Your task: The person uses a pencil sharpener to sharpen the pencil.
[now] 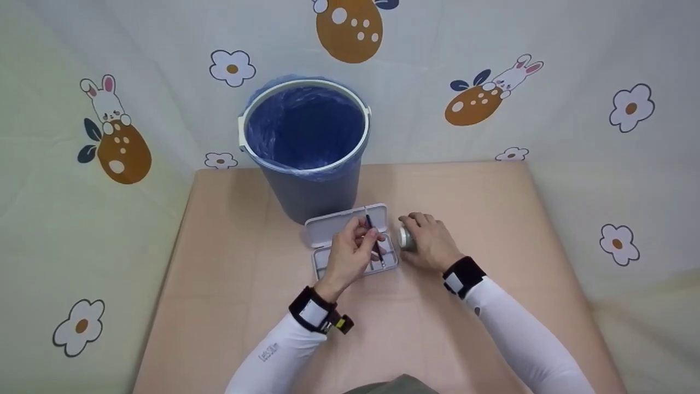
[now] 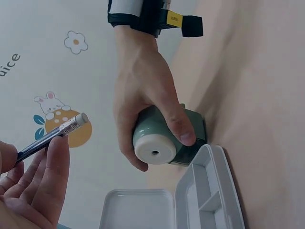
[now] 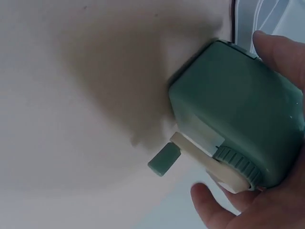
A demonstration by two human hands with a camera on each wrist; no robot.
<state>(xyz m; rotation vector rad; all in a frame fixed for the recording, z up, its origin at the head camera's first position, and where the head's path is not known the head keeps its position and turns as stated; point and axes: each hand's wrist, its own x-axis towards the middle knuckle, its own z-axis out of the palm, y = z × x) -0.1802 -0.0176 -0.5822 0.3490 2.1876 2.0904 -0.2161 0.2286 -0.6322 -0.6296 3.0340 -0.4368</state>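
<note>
My left hand [image 1: 347, 254] pinches a dark pencil [image 2: 45, 141] between thumb and fingers, above an open white pencil case [image 1: 320, 234]. The pencil's white eraser end shows in the left wrist view. To the right of the case, my right hand [image 1: 435, 243] grips a green crank pencil sharpener [image 3: 228, 105] on the table. Its round white front, with the pencil hole [image 2: 155, 152], faces left toward the pencil. The sharpener's cream crank arm with a green knob [image 3: 164, 160] shows in the right wrist view. Pencil and hole are apart.
A grey bin [image 1: 320, 200] lined with a blue bag stands right behind the pencil case. The table has a peach cloth [image 1: 235, 306]. Patterned curtains [image 1: 415, 109] hang behind and at both sides. The case's tray [image 2: 209, 179] is divided into compartments.
</note>
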